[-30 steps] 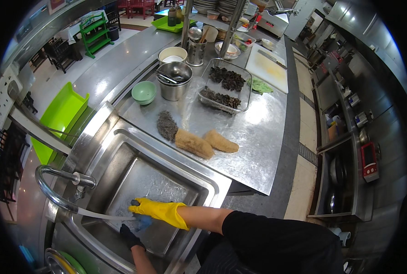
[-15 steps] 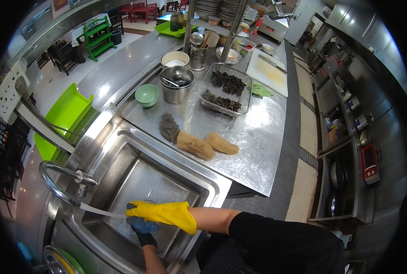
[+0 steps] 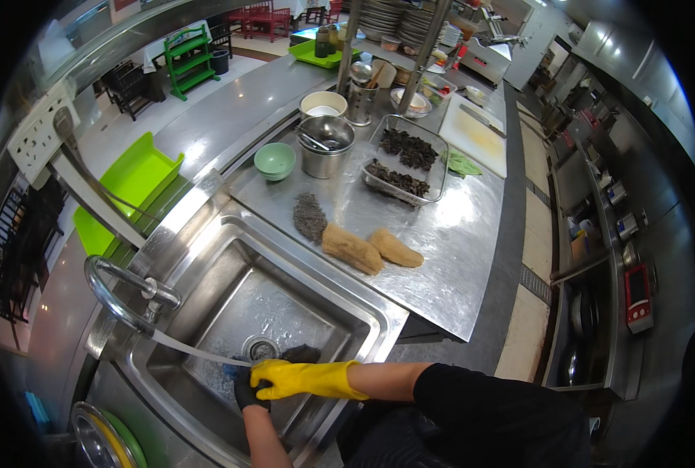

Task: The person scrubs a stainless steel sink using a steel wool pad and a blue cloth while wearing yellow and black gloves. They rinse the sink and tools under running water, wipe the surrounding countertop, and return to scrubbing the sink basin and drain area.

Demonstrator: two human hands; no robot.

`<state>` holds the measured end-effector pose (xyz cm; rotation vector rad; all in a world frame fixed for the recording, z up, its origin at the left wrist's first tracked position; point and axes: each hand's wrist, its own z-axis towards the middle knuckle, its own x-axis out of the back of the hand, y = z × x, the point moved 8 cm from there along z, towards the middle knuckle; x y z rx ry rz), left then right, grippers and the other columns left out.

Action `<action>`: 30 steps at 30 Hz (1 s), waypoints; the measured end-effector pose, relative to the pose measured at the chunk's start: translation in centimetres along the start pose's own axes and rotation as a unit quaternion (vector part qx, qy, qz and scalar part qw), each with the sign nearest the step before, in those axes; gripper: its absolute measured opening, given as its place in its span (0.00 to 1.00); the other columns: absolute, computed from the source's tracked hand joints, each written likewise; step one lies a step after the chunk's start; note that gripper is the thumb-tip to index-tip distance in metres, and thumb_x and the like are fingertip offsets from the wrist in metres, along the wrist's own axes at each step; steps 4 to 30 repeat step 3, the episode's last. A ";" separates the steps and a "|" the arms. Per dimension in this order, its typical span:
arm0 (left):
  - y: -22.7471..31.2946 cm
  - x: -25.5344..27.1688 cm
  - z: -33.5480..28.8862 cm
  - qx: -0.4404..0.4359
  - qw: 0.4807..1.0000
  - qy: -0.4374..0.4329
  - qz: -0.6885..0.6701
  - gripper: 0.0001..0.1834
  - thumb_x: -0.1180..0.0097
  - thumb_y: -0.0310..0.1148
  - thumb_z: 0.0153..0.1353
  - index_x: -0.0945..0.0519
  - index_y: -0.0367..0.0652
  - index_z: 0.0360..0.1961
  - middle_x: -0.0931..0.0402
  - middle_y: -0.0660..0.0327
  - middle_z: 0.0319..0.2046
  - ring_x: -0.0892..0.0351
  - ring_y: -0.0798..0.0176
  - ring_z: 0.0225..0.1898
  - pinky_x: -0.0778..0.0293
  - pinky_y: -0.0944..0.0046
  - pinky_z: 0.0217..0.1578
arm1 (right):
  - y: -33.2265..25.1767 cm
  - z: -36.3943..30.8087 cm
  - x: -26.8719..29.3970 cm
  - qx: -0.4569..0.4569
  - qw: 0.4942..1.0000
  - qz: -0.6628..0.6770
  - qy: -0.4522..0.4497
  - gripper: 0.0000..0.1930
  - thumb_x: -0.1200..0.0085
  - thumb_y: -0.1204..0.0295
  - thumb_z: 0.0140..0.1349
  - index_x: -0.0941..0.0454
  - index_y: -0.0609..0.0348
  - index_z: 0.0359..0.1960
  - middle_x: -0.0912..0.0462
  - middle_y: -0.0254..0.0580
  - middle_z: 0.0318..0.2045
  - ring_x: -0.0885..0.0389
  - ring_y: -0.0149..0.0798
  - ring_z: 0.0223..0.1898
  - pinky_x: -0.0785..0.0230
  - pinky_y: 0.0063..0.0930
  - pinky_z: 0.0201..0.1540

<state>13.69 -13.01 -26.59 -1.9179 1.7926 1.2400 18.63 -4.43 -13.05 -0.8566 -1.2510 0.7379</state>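
Observation:
My hands are together over the steel sink (image 3: 335,316), in the water stream (image 3: 199,352) from the curved tap (image 3: 113,300). My right hand (image 3: 289,380) wears a yellow rubber glove, its fingers closed against my left hand. What they grip, if anything, is hidden. My left hand (image 3: 247,391) wears a dark glove; its fingers are mostly covered by the yellow one. A little blue shows beside them, too small to name. A dark, limp piece (image 3: 301,353) lies just beyond the yellow glove, near the drain (image 3: 261,348).
A grey wire scrubber (image 3: 310,217) and two tan scrub pads (image 3: 353,249) lie on the steel counter (image 3: 441,288). Beyond are green bowls (image 3: 275,161), steel pots (image 3: 326,158), a basket (image 3: 439,183) of dark fungus and a cutting board (image 3: 492,148). A lime-green tray (image 3: 140,175) stands left.
My hands have shifted slightly right and lower in the picture. The drain and dark piece have come into sight. The blue material shows less. The whole view has turned a little.

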 end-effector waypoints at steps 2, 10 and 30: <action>0.9 2.8 0.4 -0.023 0.991 0.123 0.054 0.22 0.48 0.27 0.51 0.29 0.43 0.50 0.24 0.56 0.39 0.23 0.53 0.38 0.26 0.56 0.40 | 2.7 -0.5 0.1 -0.179 0.973 0.142 -0.041 0.15 0.42 0.62 0.56 0.24 0.55 0.42 0.20 0.46 0.38 0.22 0.43 0.41 0.32 0.36 0.46; 1.1 2.9 -0.1 0.005 0.984 0.132 0.121 0.25 0.46 0.31 0.50 0.30 0.49 0.53 0.24 0.57 0.40 0.23 0.53 0.38 0.24 0.56 0.38 | 2.8 -0.5 -0.3 -0.179 0.972 0.145 -0.044 0.15 0.42 0.62 0.56 0.24 0.55 0.42 0.20 0.46 0.38 0.22 0.43 0.41 0.32 0.36 0.46; 1.1 2.9 -0.1 0.005 0.984 0.132 0.121 0.25 0.46 0.31 0.50 0.30 0.49 0.53 0.24 0.57 0.40 0.23 0.53 0.38 0.24 0.56 0.38 | 2.8 -0.5 -0.3 -0.179 0.972 0.145 -0.044 0.15 0.42 0.62 0.56 0.24 0.55 0.42 0.20 0.46 0.38 0.22 0.43 0.41 0.32 0.36 0.46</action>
